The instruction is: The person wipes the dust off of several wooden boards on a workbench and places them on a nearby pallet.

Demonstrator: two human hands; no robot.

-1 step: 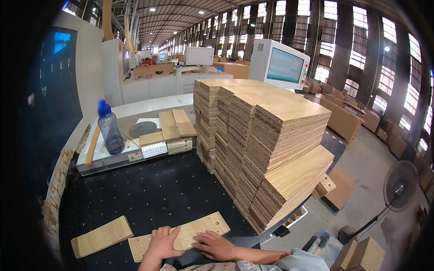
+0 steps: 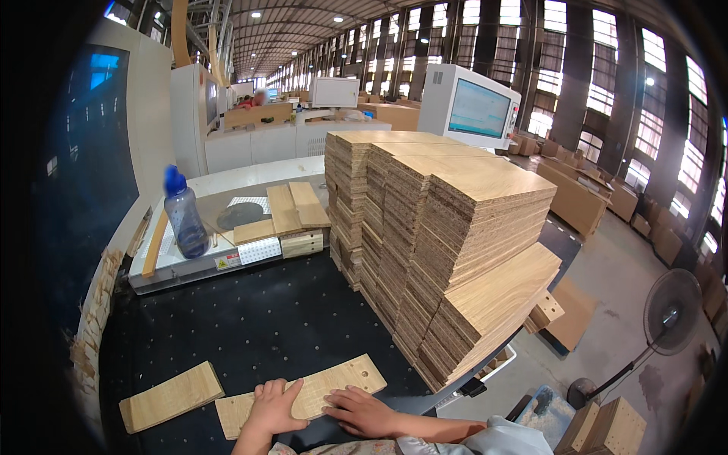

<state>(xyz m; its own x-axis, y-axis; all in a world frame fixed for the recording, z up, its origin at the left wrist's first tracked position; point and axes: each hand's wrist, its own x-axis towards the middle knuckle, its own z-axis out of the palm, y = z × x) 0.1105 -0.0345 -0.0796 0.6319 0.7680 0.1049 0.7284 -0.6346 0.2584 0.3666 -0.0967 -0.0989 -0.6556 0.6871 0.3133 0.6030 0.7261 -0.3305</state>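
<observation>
Both hands lie flat and open at the six o'clock edge of the black, dotted worktable point(image 2: 250, 326): the left hand point(image 2: 271, 409) spreads its fingers on top of a long, pale wooden board point(image 2: 318, 390) with drilled holes, and the right hand point(image 2: 362, 411) presses its palm against the board's near edge, neither one gripping it. A shorter plain plank point(image 2: 171, 396) lies just beside it at eight o'clock. Tall stacks of wood-grain panels point(image 2: 447, 250) with rough chipboard edges rise at two o'clock, and a blue plastic bottle point(image 2: 184, 214) stands at eleven o'clock.
</observation>
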